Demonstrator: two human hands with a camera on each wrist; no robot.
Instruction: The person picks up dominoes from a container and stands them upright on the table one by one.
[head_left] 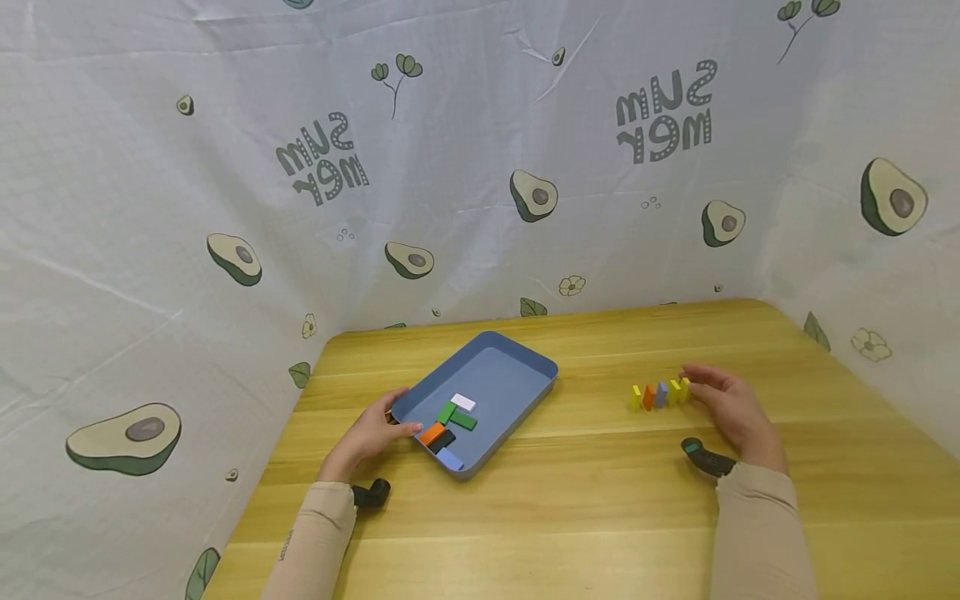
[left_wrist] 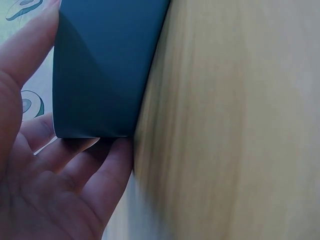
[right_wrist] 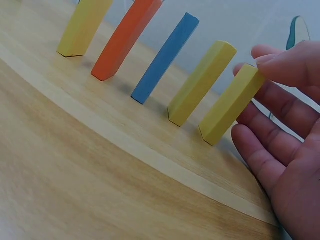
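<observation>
Five-block detail aside, a row of upright dominoes stands on the table's right side: a yellow one (right_wrist: 80, 27), an orange one (right_wrist: 125, 42), a blue one (right_wrist: 165, 60) and a yellow one (right_wrist: 202, 85), then the end yellow domino (right_wrist: 232, 105). My right hand (head_left: 735, 408) pinches that end domino near its top between thumb and fingers; its base appears to rest on the table. At the left, my left hand (head_left: 375, 433) grips the near-left end of a blue tray (head_left: 510, 379), thumb over the rim. Its other fingers (left_wrist: 107, 170) touch the tray's outer side.
Inside the tray lie a white domino (head_left: 463, 403), two green ones (head_left: 463, 421), an orange one (head_left: 432, 433), a black one (head_left: 442, 442) and a light-blue one (head_left: 450, 458). The wooden table (head_left: 570, 517) ends at a patterned cloth (head_left: 465, 167) behind.
</observation>
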